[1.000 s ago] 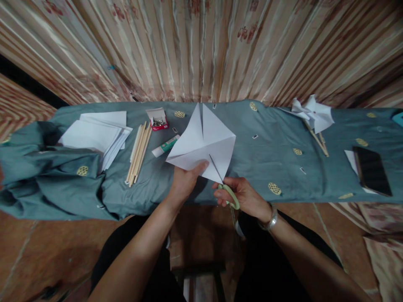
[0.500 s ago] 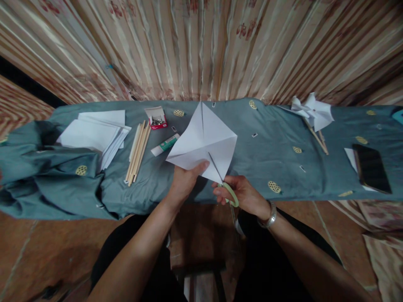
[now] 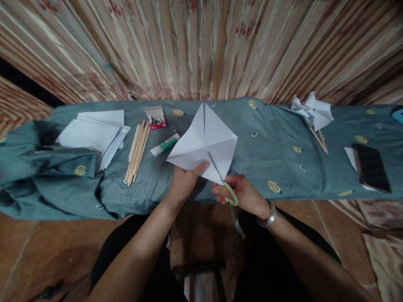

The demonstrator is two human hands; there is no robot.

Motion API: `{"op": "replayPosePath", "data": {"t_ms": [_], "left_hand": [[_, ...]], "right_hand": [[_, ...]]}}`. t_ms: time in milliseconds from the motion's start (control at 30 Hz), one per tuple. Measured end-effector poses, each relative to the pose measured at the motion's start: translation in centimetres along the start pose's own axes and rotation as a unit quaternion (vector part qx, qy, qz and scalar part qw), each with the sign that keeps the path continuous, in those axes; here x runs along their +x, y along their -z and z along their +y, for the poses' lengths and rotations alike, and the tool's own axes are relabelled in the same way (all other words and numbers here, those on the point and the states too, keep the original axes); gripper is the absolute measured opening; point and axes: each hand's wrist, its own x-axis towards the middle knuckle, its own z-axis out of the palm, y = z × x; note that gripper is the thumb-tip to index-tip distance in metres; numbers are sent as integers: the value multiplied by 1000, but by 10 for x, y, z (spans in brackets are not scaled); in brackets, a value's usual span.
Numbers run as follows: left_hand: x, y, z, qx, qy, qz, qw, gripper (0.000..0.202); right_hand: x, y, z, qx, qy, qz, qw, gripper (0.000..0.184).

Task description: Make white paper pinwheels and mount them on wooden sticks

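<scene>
A square sheet of white paper (image 3: 217,140), turned corner-on, is held up above the cloth by my left hand (image 3: 185,180). The thumb lies on top near the lower edge; the other fingers are hidden underneath. Creases cross the sheet, and a slit runs inward from its far corner. My right hand (image 3: 239,191) is closed round the pale green handles of a pair of scissors (image 3: 232,195). One dark blade lies over the paper, pointing from the near corner toward the middle; the other blade is hidden below the sheet.
On the blue-green cloth (image 3: 252,163) at left lie white papers (image 3: 91,134), wooden sticks (image 3: 137,153), a glue stick (image 3: 165,144) and a red box of small metal pieces (image 3: 155,118). At right are paper pinwheels (image 3: 313,111) on sticks and a dark phone (image 3: 371,167). A curtain (image 3: 201,50) hangs behind.
Hands, scissors and paper hold almost the same place. The slit at the sheet's far corner looks slightly wider; the whole view has shifted a little.
</scene>
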Motion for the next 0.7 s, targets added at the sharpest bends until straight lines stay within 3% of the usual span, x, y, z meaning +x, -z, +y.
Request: {"op": "replayPosePath", "data": {"t_ms": [500,700], "left_hand": [[-2,-2,5,-14,5,-7,1000,41],[0,-1,7,-22,0,-9,1000,40]], "right_hand": [[1,-2,-2,23,-4,6,1000,45],[-2,-3,-4,7,0,-25,1000,47]]}}
